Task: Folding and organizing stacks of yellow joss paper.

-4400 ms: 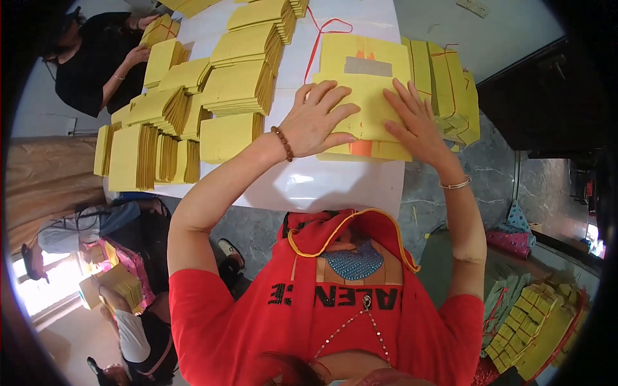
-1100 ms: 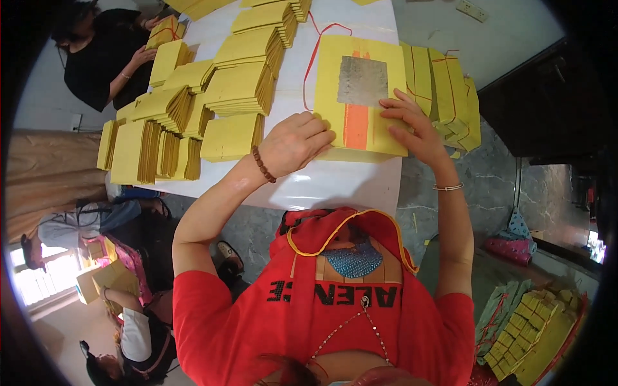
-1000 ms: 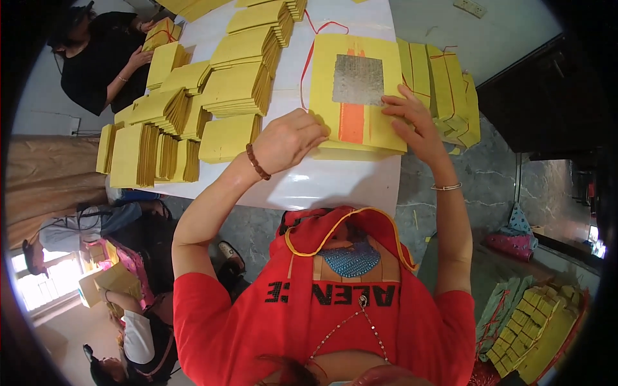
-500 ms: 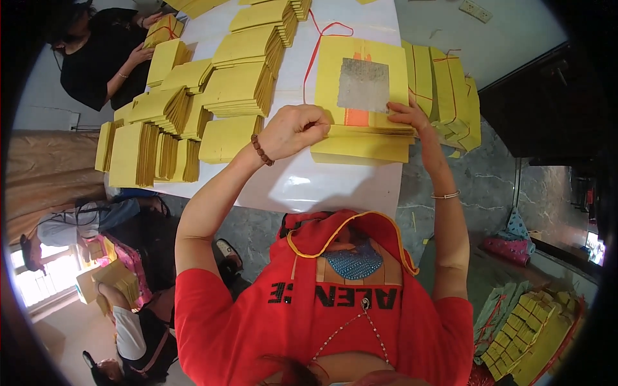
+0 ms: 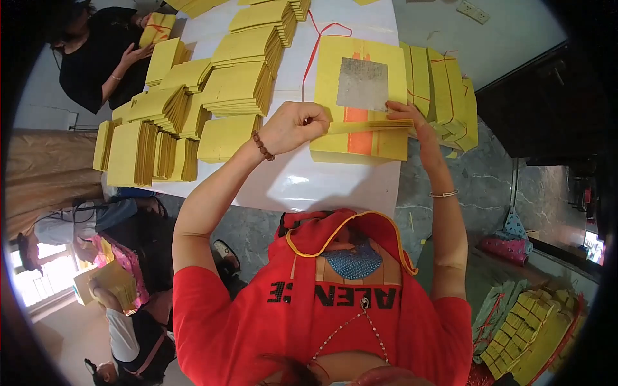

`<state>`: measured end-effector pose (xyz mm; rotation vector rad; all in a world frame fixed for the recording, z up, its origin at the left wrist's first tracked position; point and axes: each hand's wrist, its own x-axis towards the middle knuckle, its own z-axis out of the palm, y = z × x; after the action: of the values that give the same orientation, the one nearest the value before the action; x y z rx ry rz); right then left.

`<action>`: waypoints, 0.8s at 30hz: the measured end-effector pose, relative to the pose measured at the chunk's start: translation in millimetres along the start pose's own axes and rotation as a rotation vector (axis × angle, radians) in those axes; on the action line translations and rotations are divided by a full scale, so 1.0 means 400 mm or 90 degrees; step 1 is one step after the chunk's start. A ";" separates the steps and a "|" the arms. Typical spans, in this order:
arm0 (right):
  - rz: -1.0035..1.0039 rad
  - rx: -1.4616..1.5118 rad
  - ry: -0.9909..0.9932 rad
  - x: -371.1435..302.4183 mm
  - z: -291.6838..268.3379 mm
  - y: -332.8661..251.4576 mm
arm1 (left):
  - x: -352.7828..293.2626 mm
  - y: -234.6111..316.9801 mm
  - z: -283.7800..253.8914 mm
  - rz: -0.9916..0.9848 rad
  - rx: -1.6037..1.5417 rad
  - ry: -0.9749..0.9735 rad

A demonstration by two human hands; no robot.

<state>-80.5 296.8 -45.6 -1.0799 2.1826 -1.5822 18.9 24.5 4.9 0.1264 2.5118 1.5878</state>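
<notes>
On the white table a stack of yellow paper (image 5: 328, 80) lies in front of me, with a silver-grey square (image 5: 362, 83) and an orange patch (image 5: 357, 143) on it. A narrow band of folded yellow paper (image 5: 373, 126) stands up across the stack, its layered edges showing at the right. My left hand (image 5: 296, 130) is closed in a pinch on the band's left end. Around the right end are the fingers of my right hand (image 5: 415, 122), the thumb mostly hidden. A red cord (image 5: 313, 55) lies beyond my left hand.
Several fanned yellow paper stacks (image 5: 235, 87) cover the table's left side. Tied yellow bundles (image 5: 444, 90) stand off the right edge. A co-worker (image 5: 96, 55) holds a tied bundle at the far left; another person (image 5: 132, 334) is at lower left. More bundles (image 5: 524, 331) lie at lower right.
The folded paper in front has been raised into a narrower upright band, uncovering the orange patch on the near side. My hands have hardly moved. The far co-worker's bundle has shifted slightly.
</notes>
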 end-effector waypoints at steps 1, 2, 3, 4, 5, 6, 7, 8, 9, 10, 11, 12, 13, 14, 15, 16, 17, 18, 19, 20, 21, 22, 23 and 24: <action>0.000 -0.001 0.001 0.000 0.001 0.002 | 0.001 -0.002 -0.001 0.000 0.009 0.003; -0.001 0.070 0.000 0.000 0.002 0.006 | 0.001 -0.004 -0.001 0.000 0.018 0.005; -0.002 0.140 -0.002 0.000 0.003 0.008 | 0.002 -0.006 0.000 0.001 0.018 0.004; -0.003 0.141 -0.003 0.001 0.005 -0.001 | 0.002 -0.010 0.000 -0.003 0.004 0.012; 0.010 0.136 -0.002 0.002 0.009 -0.019 | 0.001 -0.015 0.000 -0.007 -0.010 0.020; 0.022 0.131 -0.001 0.004 0.011 -0.028 | 0.000 -0.020 0.001 -0.008 -0.010 0.022; 0.023 0.130 0.001 0.003 0.009 -0.019 | 0.003 -0.025 0.002 -0.001 -0.014 0.014; 0.016 0.113 -0.001 0.003 0.006 -0.004 | 0.005 -0.027 0.001 0.006 -0.019 0.007; 0.010 0.096 -0.003 0.003 0.004 0.005 | 0.003 -0.026 0.002 0.008 -0.019 0.006; 0.010 0.094 -0.001 0.005 0.002 0.003 | 0.001 -0.022 0.001 0.105 0.054 0.011; 0.022 0.092 0.004 0.006 0.003 -0.001 | -0.001 -0.016 -0.003 0.203 0.128 0.015; 0.034 0.089 0.010 0.006 0.004 -0.005 | -0.005 -0.006 -0.023 0.138 0.109 -0.076; 0.032 0.088 0.010 0.007 0.009 -0.011 | -0.005 -0.008 -0.030 0.140 0.110 -0.075; 0.092 0.151 0.026 0.007 0.014 -0.018 | -0.002 -0.012 -0.036 0.249 0.161 -0.027; 0.151 0.213 0.042 0.008 0.014 -0.022 | 0.003 -0.015 -0.039 0.358 0.212 0.021; 0.150 0.212 0.042 0.009 0.013 -0.021 | 0.009 -0.019 -0.037 0.360 0.211 0.022; 0.131 0.196 0.037 0.009 0.012 -0.017 | 0.018 -0.025 -0.032 0.357 0.269 0.069; 0.112 0.180 0.032 0.009 0.011 -0.012 | 0.028 -0.033 -0.027 0.352 0.327 0.117; 0.111 0.178 0.031 0.008 0.011 -0.003 | 0.039 -0.054 -0.020 0.354 0.327 0.119; 0.088 0.160 0.032 0.006 0.010 0.005 | 0.050 -0.073 -0.011 0.363 0.388 0.146; 0.065 0.141 0.034 0.005 0.010 0.009 | 0.056 -0.090 -0.008 0.371 0.450 0.174; 0.064 0.139 0.036 0.006 0.006 0.010 | 0.059 -0.086 -0.009 0.375 0.450 0.175; 0.025 0.089 0.033 0.007 0.002 0.011 | 0.056 -0.082 -0.008 0.371 0.504 0.185; -0.014 0.039 0.030 0.007 -0.002 0.011 | 0.051 -0.076 -0.006 0.367 0.559 0.195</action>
<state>-84.8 295.9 -48.5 -1.0626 2.1444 -1.6886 -1.1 12.6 -23.4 0.8209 3.4449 0.4835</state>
